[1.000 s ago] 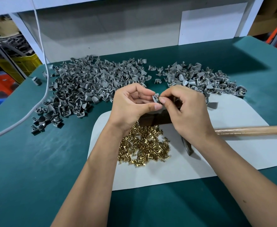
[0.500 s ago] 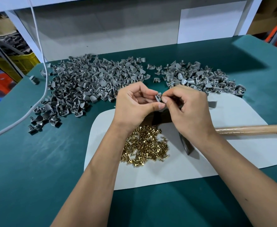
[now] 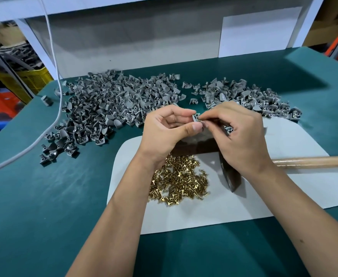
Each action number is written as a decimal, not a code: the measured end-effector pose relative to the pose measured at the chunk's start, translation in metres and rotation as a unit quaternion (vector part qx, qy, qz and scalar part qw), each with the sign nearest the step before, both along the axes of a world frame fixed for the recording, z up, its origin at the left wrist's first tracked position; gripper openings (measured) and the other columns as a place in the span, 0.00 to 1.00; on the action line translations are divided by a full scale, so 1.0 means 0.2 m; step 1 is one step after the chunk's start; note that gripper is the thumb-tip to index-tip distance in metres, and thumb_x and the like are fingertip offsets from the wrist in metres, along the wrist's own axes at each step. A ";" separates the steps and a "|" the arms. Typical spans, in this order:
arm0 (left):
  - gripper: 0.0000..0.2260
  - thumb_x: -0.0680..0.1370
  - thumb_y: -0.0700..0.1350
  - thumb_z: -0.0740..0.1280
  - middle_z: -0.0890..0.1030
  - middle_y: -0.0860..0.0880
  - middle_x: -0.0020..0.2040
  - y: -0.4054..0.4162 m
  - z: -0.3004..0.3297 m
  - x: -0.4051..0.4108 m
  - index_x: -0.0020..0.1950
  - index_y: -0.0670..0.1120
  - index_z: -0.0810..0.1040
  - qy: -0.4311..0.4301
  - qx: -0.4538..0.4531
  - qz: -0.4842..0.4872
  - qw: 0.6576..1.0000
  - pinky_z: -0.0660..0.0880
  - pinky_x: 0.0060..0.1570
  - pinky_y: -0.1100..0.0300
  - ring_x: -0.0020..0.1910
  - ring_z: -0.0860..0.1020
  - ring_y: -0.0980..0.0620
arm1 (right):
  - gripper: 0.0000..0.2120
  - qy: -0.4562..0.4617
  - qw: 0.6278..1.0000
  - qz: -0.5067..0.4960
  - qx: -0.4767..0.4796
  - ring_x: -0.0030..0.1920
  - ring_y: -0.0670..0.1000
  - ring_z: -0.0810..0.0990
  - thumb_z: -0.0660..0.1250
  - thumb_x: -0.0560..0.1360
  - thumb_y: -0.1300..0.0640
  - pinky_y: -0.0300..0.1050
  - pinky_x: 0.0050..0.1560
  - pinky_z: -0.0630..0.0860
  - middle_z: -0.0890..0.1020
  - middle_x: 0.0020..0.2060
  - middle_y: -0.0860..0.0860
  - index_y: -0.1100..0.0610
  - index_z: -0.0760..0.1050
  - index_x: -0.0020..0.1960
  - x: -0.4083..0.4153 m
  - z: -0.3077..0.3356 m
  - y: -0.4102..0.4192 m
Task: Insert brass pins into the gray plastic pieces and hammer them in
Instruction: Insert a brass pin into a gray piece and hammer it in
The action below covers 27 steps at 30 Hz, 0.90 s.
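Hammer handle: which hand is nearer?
Right. The right hand sits just above the hammer handle's near end; the left hand is farther off, beyond the brass pins.

I am finding no readable text, label, brand, number or sign anywhere in view.
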<state>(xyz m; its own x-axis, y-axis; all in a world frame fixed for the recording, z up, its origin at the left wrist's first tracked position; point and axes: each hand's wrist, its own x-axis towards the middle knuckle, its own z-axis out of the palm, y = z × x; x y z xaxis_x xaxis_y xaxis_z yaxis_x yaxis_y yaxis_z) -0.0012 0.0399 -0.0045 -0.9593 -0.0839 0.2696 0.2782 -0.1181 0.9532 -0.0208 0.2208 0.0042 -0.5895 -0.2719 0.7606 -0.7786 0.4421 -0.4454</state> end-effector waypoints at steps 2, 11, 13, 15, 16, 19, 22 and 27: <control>0.12 0.71 0.38 0.77 0.86 0.37 0.45 0.00 0.01 0.01 0.52 0.37 0.84 -0.024 0.028 -0.014 0.999 0.84 0.45 0.54 0.41 0.86 0.43 | 0.03 0.009 1.000 -0.006 0.006 0.48 0.51 0.81 0.72 0.77 0.64 0.44 0.51 0.78 0.84 0.45 0.52 0.62 0.84 0.50 0.00 0.00 0.00; 0.11 0.72 0.32 0.76 0.86 0.38 0.45 0.04 0.01 0.01 0.54 0.35 0.84 0.007 -0.033 0.012 0.999 0.84 0.44 0.52 0.44 0.86 0.42 | 0.03 -0.040 0.998 -0.045 -0.017 0.45 0.51 0.80 0.70 0.79 0.64 0.42 0.48 0.77 0.83 0.43 0.53 0.63 0.82 0.49 -0.01 -0.01 -0.01; 0.10 0.72 0.30 0.76 0.86 0.38 0.43 0.06 0.01 0.01 0.53 0.35 0.84 0.006 -0.040 0.016 0.999 0.84 0.42 0.54 0.42 0.86 0.44 | 0.03 -0.045 0.997 -0.050 -0.025 0.45 0.50 0.80 0.70 0.79 0.63 0.39 0.47 0.76 0.83 0.43 0.52 0.62 0.82 0.50 0.00 -0.01 -0.02; 0.11 0.72 0.30 0.76 0.86 0.37 0.44 0.07 0.01 0.01 0.53 0.34 0.84 0.004 -0.038 0.016 0.999 0.84 0.43 0.52 0.43 0.86 0.41 | 0.03 -0.046 0.997 -0.055 -0.024 0.45 0.49 0.80 0.70 0.79 0.63 0.37 0.47 0.76 0.83 0.43 0.52 0.62 0.82 0.50 0.00 -0.01 -0.02; 0.12 0.71 0.30 0.77 0.86 0.37 0.45 0.07 0.01 0.01 0.54 0.34 0.84 0.003 -0.038 0.015 0.999 0.84 0.45 0.51 0.45 0.86 0.38 | 0.03 -0.047 0.997 -0.056 -0.021 0.45 0.49 0.80 0.70 0.79 0.63 0.38 0.47 0.76 0.83 0.43 0.52 0.62 0.82 0.50 0.00 -0.01 -0.02; 0.11 0.71 0.30 0.77 0.86 0.36 0.46 0.07 0.01 0.00 0.52 0.34 0.84 -0.003 -0.029 0.019 0.999 0.84 0.49 0.48 0.47 0.85 0.34 | 0.03 -0.053 0.997 -0.059 -0.013 0.45 0.50 0.80 0.69 0.79 0.63 0.42 0.47 0.77 0.83 0.44 0.52 0.62 0.82 0.50 0.00 -0.02 -0.02; 0.10 0.71 0.29 0.76 0.86 0.35 0.45 0.07 0.00 0.00 0.51 0.33 0.83 -0.008 -0.024 0.028 0.999 0.84 0.49 0.49 0.45 0.86 0.35 | 0.03 -0.055 0.997 -0.062 -0.004 0.46 0.50 0.80 0.70 0.79 0.64 0.40 0.48 0.76 0.83 0.44 0.53 0.61 0.82 0.50 0.00 -0.02 -0.03; 0.09 0.70 0.27 0.75 0.86 0.39 0.42 0.07 -0.01 0.00 0.45 0.38 0.85 -0.018 -0.004 0.011 1.000 0.83 0.43 0.58 0.41 0.86 0.45 | 0.02 -0.036 0.997 -0.065 0.019 0.46 0.51 0.79 0.70 0.78 0.65 0.37 0.49 0.74 0.83 0.44 0.54 0.63 0.82 0.49 0.01 -0.01 -0.02</control>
<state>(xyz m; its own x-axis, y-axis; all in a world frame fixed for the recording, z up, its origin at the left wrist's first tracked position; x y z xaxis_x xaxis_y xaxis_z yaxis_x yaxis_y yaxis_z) -0.0015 0.0543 -0.0062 -0.9664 -0.1036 0.2354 0.2459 -0.1037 0.9637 -0.0182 0.2159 0.0015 -0.6747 -0.2165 0.7056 -0.6797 0.5549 -0.4797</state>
